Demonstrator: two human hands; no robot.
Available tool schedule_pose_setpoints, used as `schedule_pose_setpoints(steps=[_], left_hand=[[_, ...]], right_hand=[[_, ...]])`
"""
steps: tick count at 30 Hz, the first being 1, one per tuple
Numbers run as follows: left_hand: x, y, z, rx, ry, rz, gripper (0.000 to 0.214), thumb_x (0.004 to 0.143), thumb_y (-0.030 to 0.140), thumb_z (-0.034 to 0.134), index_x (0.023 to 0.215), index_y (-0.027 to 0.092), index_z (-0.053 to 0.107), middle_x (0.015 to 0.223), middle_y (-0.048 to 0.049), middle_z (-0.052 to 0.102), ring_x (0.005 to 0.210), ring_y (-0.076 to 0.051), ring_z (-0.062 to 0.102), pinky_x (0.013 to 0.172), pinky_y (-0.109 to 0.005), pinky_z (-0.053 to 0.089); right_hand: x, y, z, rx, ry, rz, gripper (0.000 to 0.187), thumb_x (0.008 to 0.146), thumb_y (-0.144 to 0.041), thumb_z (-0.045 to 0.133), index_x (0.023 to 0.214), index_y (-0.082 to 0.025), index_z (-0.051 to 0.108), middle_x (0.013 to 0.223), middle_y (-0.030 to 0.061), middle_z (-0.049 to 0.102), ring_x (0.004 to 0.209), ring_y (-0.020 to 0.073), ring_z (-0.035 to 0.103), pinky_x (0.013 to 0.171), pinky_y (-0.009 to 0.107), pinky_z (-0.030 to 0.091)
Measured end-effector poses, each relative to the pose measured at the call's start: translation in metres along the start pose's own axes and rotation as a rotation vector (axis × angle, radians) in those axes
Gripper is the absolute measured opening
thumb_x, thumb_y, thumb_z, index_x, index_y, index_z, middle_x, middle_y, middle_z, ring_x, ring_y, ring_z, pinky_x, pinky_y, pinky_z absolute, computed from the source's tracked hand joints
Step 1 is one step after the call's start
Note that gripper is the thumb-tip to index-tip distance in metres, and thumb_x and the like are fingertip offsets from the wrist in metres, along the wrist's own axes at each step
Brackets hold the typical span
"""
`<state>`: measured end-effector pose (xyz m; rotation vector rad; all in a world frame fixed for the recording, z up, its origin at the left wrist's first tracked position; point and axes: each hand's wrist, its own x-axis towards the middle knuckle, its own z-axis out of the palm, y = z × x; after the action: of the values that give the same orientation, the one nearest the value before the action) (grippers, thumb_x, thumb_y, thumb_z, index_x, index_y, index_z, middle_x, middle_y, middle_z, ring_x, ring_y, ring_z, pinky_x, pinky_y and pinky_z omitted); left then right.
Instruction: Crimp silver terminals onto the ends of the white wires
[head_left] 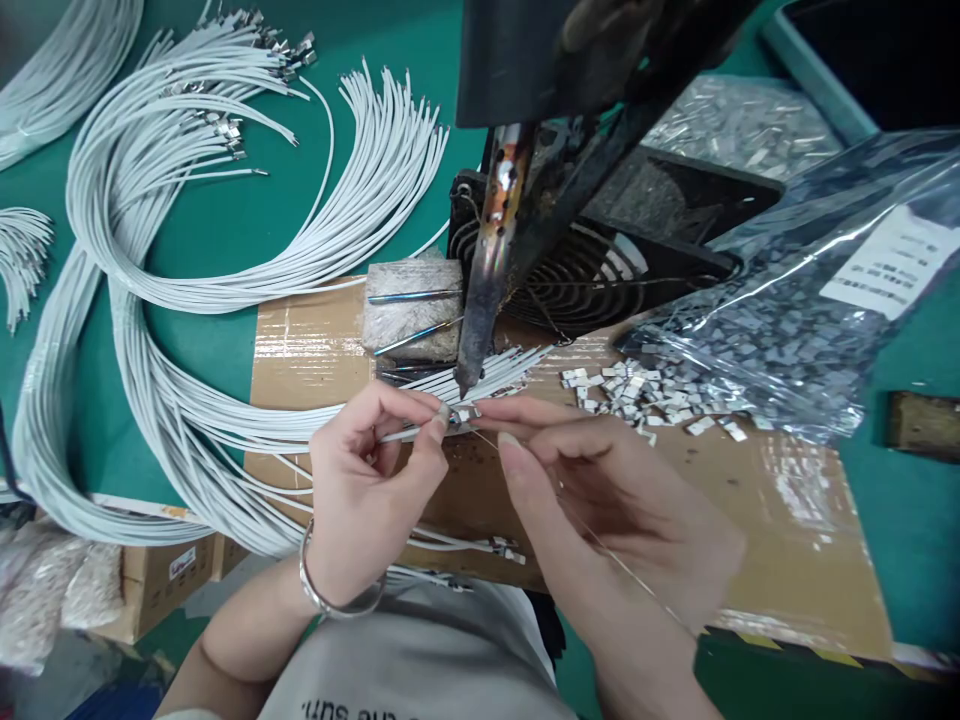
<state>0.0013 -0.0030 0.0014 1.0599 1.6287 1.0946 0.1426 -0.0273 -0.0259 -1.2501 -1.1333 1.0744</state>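
Observation:
My left hand (375, 480) is closed in a pinch on the end of a white cable (397, 434). A small metal terminal (463, 413) shows at its fingertips, right below the tip of a mounted soldering iron (480, 330). My right hand (615, 500) has thumb and fingers closed around thin solder wire (637, 580), which runs back across the palm. Its index fingertip reaches the terminal's right side; whether it touches is too small to tell. Behind the hands lies a bunch of white cables (495, 372) with bare ends.
Loose metal terminals (660, 395) lie at right beside a plastic bag (787, 320) of more. A black fan (585, 280) stands behind the iron, next to a wrapped block (412, 310). Cable bundles (82, 320) cover the left side. Cardboard (795, 540) lies on the green table (915, 520).

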Motion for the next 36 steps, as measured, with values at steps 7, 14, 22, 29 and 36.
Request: schedule_pose_setpoints(steps=[7,14,22,29,36], left_hand=[[0.005,0.003,0.001,0.013,0.014,0.014,0.015,0.076,0.009,0.077,0.07,0.02,0.069,0.082,-0.0044,0.08,0.07,-0.015,0.067,0.049,-0.021,0.043],[0.009,0.004,0.004,-0.001,0.019,0.03,0.015,0.076,0.009,0.077,0.07,0.02,0.069,0.081,-0.003,0.078,0.07,-0.014,0.065,0.051,-0.021,0.042],[0.009,0.006,0.004,0.011,0.025,0.045,0.016,0.078,0.009,0.078,0.071,0.021,0.07,0.083,-0.0026,0.078,0.071,-0.014,0.063,0.048,-0.021,0.038],[0.011,0.006,0.004,0.003,0.029,0.065,0.015,0.078,0.009,0.078,0.072,0.02,0.071,0.084,-0.0024,0.079,0.068,-0.012,0.062,0.047,-0.021,0.036],[0.009,0.004,0.003,-0.01,0.029,0.127,0.017,0.077,0.005,0.076,0.072,0.02,0.071,0.083,-0.0013,0.079,0.064,-0.01,0.059,0.043,-0.021,0.03]], right_hand=[[0.006,-0.005,0.005,-0.056,0.074,0.034,0.02,0.094,-0.011,0.072,0.081,-0.025,0.066,0.109,0.0043,0.083,0.105,0.0223,0.08,0.088,0.034,0.065],[0.013,-0.005,0.004,-0.03,0.075,0.006,0.022,0.093,-0.008,0.071,0.08,-0.024,0.065,0.107,0.0037,0.084,0.102,0.0202,0.081,0.089,0.031,0.068],[0.015,-0.006,0.005,0.002,0.072,-0.018,0.022,0.092,-0.005,0.071,0.081,-0.024,0.066,0.107,0.0031,0.083,0.103,0.0194,0.081,0.09,0.03,0.068],[0.016,-0.006,0.005,-0.004,0.08,-0.026,0.021,0.091,-0.005,0.073,0.082,-0.024,0.067,0.108,0.0033,0.083,0.104,0.0191,0.081,0.088,0.029,0.068],[0.017,-0.005,0.007,-0.005,0.091,-0.063,0.021,0.091,-0.004,0.073,0.082,-0.022,0.068,0.107,0.0001,0.083,0.104,0.0136,0.08,0.091,0.02,0.065]])
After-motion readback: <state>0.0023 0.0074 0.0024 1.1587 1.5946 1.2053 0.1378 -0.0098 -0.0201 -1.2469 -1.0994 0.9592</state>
